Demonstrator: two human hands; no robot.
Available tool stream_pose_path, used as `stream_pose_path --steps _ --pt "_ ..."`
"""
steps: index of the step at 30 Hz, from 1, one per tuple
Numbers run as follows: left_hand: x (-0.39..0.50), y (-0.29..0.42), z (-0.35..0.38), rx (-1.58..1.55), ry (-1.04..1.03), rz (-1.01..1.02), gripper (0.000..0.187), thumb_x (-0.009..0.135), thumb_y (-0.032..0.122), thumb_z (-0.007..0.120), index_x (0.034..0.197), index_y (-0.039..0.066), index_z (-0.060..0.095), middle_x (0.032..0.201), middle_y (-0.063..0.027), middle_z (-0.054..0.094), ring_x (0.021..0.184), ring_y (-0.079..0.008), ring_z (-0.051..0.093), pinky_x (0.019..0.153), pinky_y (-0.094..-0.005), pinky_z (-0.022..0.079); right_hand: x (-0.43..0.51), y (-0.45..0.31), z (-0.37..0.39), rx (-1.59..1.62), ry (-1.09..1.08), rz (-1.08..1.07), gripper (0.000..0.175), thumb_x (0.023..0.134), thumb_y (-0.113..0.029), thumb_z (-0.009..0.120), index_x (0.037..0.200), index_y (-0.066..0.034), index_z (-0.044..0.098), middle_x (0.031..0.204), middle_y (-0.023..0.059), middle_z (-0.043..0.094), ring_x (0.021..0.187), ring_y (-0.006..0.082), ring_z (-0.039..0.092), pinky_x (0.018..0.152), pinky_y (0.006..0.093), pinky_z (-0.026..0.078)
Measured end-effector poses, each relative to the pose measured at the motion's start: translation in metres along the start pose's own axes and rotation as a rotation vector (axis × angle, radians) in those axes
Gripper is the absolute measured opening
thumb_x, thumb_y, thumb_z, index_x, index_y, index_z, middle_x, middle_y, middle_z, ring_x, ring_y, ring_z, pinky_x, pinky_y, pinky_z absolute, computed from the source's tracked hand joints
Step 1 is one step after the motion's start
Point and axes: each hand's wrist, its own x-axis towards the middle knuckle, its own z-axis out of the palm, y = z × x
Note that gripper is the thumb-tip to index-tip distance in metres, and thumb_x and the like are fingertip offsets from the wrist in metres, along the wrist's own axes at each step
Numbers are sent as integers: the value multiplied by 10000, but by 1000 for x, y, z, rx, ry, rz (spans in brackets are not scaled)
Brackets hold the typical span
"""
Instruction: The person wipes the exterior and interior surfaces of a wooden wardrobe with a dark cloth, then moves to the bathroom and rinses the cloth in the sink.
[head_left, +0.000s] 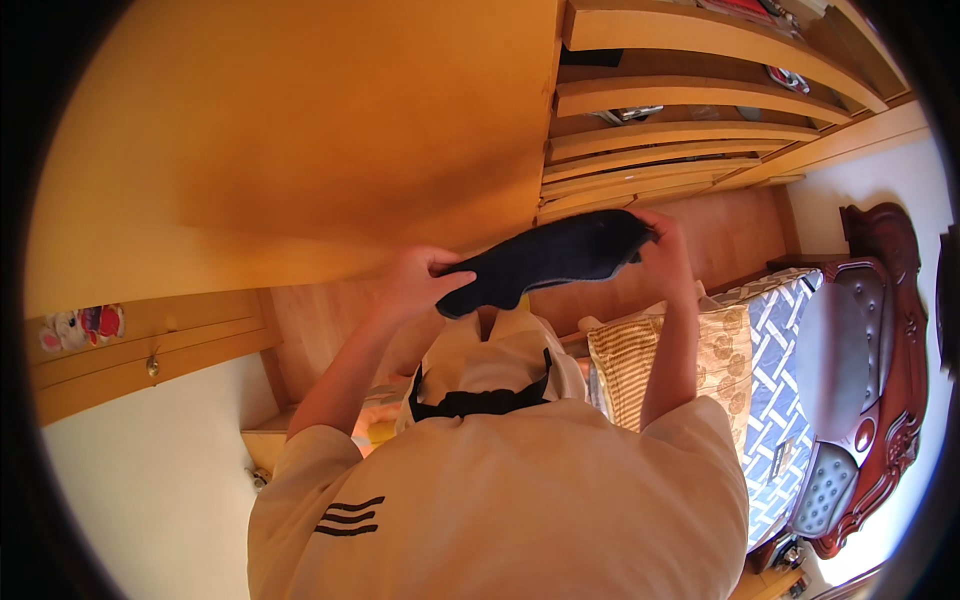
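Note:
A dark navy cloth garment (547, 259) is stretched between my two hands at chest height, above the wooden floor. My left hand (427, 281) pinches its lower left end, with the thumb lying on top. The other end, higher up, is gripped by my right hand (664, 251). Some of the right fingers are hidden behind the cloth and the wrist. Its lower edge hangs in an uneven line with a thin lighter seam. Whether it is folded double I cannot tell.
A large wooden panel (337, 135) rises close in front, with a slatted wooden rack (690, 94) at its right. On my right stands a bed with a patterned blue sheet (776, 382), striped brown cloth (626, 367) and a carved headboard (904, 420). A wooden door (202, 352) is at left.

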Motion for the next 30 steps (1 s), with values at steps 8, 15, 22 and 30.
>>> stream_pose_path --steps 8,15,22,30 --pt "14 -3 25 -799 2 -136 204 923 159 692 1061 14 654 943 -34 686 813 -89 638 704 -250 519 -70 -45 148 -524 -136 -506 464 757 111 610 1206 -4 629 1177 189 635 1069 363 619 889 374 519" --pt "-9 -1 -10 296 204 532 206 832 91 707 1005 -2 645 876 -71 671 755 -203 654 658 -298 524 -73 4 163 591 -42 38 457 1002 -169 508 1445 -72 447 1492 152 428 1374 260 414 1083 386 372" --pt "-66 30 -35 733 -94 1165 354 806 156 742 1113 9 645 1157 -153 639 1047 -331 633 890 -382 513 -71 -1 253 1568 -330 -123 632 1011 -530 360 1477 -104 401 1449 136 473 1312 284 470 1132 399 345" --pt "-146 -45 -206 663 545 1102 396 771 57 674 1165 34 638 1179 -133 646 1105 -321 610 952 -450 470 -37 -34 246 637 124 -810 378 987 -211 458 1297 -7 531 1286 142 577 1200 287 543 1084 420 372"
